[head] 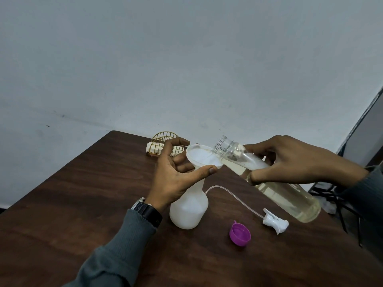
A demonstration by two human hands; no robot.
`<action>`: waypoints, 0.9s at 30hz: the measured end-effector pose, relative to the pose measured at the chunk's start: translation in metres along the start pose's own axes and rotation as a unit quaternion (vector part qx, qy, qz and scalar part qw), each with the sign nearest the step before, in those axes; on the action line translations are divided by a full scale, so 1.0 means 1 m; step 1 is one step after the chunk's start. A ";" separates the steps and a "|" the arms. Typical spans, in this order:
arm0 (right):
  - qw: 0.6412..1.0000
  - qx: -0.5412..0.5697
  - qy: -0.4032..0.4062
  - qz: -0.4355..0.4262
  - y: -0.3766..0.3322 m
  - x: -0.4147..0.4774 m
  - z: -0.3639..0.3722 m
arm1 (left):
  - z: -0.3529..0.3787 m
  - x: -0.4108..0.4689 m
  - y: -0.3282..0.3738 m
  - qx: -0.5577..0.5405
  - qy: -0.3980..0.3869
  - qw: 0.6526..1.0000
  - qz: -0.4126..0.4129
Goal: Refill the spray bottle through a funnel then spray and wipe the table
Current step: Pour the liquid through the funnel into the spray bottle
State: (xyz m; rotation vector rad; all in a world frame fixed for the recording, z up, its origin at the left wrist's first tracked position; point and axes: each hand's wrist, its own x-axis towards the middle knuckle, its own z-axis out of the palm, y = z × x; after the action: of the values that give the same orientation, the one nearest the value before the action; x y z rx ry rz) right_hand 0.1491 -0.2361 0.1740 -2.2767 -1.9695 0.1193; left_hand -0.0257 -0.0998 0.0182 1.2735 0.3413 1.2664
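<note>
- Head view: 2 hands work over a dark wood bench (83, 193), w/ a grey wall behind.
- L hand (176, 172) curls round the white funnel (199, 157). Thumb lies along the near rim, index finger hooks over the far rim, other fingers tuck under the bowl.
- Funnel stem sits in the neck of the white spray bottle (188, 208), which stands upright mid-bench, just R of the L wrist.
- R hand (290, 162) grips a clear bottle (286, 195) of pale yellow liquid, thumb below and fingers over the top. The bottle is tilted, open mouth over the funnel's R rim. Can't tell if liquid is flowing.
- Spray head (274, 221) w/ its clear tube (217, 186) lies on the bench R of the spray bottle, below the clear bottle.
- 1 purple cap (240, 234) lies open side up btwn spray bottle and spray head, nearer the camera.
- Gold wire holder (163, 141) w/ white napkins (150, 149) stands near the far bench edge, behind the L hand.
- Black watch (148, 211) on the L wrist, above a grey sleeve (128, 245).
</note>
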 end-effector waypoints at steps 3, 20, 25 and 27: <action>1.000 -0.003 0.002 0.004 0.000 0.000 0.000 | -0.001 0.000 -0.001 0.002 0.001 1.000 0.000; 1.000 -0.019 0.004 0.012 -0.005 -0.002 0.002 | 0.001 0.000 0.000 -0.003 0.006 1.000 -0.002; 1.000 -0.030 -0.003 0.005 -0.007 -0.002 -0.001 | 0.002 -0.001 0.002 0.000 0.007 1.000 -0.005; 1.000 -0.027 -0.002 -0.002 -0.008 -0.001 -0.001 | 0.003 -0.002 0.005 -0.001 0.009 1.000 -0.008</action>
State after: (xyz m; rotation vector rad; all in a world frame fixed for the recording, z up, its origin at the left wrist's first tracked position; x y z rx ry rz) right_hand 0.1415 -0.2364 0.1758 -2.3056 -2.0036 0.0703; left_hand -0.0266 -0.1038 0.0221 1.2573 0.3623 1.2651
